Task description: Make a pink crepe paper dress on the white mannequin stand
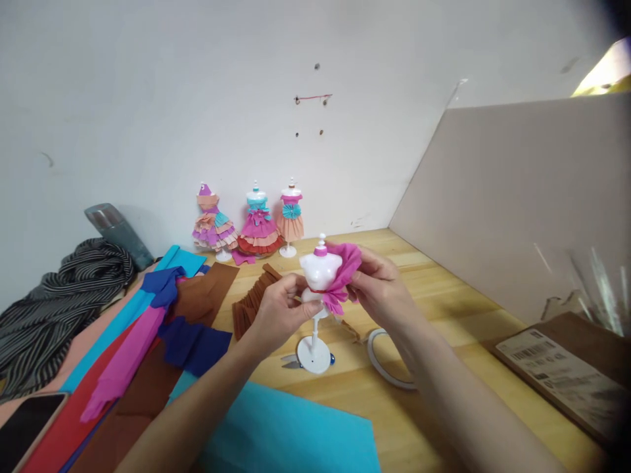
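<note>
A small white mannequin on a round stand stands upright at the middle of the table, a pink band round its neck and a thin red band at its waist. My left hand is closed on its waist from the left. In my right hand, thumb and fingers pinch a gathered piece of pink crepe paper against the mannequin's side. Below, scissors lie partly hidden behind the stand's base. A roll of tape rests near my right forearm.
Several paper-dressed mannequins stand along the wall. Coloured crepe paper, a striped cloth, a bottle and a phone lie left. Turquoise paper covers the front. Right are a brown package and a side panel.
</note>
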### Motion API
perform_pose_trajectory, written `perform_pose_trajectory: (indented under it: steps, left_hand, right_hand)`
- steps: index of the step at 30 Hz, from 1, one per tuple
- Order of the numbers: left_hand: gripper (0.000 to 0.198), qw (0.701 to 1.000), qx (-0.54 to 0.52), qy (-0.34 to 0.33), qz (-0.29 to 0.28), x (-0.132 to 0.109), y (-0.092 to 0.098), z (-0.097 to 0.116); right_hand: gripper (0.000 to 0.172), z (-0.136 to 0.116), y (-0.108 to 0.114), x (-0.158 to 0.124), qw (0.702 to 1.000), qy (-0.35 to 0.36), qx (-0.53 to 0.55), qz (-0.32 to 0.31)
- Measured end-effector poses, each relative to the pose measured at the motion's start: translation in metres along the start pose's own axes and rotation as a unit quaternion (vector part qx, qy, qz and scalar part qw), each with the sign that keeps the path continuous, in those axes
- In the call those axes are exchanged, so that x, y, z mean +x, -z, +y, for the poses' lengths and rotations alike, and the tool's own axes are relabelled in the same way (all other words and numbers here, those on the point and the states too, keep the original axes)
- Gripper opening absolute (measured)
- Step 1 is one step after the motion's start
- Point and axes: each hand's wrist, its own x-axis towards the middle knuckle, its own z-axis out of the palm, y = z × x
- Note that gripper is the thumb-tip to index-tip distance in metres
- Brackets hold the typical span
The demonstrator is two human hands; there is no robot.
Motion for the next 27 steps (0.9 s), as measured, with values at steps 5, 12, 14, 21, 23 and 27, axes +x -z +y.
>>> perform_pose_trajectory:
  steps: [5,12,14,21,23,27]
  left_hand:
    - [0.026,0.999,0.030,-0.014,0.028,-0.002,0.000,0.002]
    - [0.026,0.994,0.076,-0.028,0.077,-0.003,-0.001,0.000]
    - [0.025,0.990,0.101,-0.029,0.090,-0.003,-0.002,0.001]
    - [0.020,0.980,0.173,-0.041,0.090,-0.005,-0.005,-0.001]
    - [0.020,0.981,0.169,-0.039,0.084,-0.005,-0.005,-0.003]
    - [0.020,0.979,0.180,-0.042,0.083,-0.005,-0.004,-0.007]
  right_hand:
    - [0.041,-0.002,0.003,0.003,1.000,0.001,-0.002,-0.019]
    - [0.044,-0.005,-0.004,0.002,0.995,-0.021,-0.035,-0.089]
    - [0.039,-0.006,-0.006,0.002,0.997,-0.020,-0.031,-0.068]
    - [0.032,-0.008,-0.011,0.000,0.999,-0.007,0.010,-0.030]
    - [0.033,-0.007,-0.013,0.000,1.000,-0.009,0.010,-0.024]
    - [0.035,-0.007,-0.014,-0.001,1.000,-0.017,-0.001,-0.024]
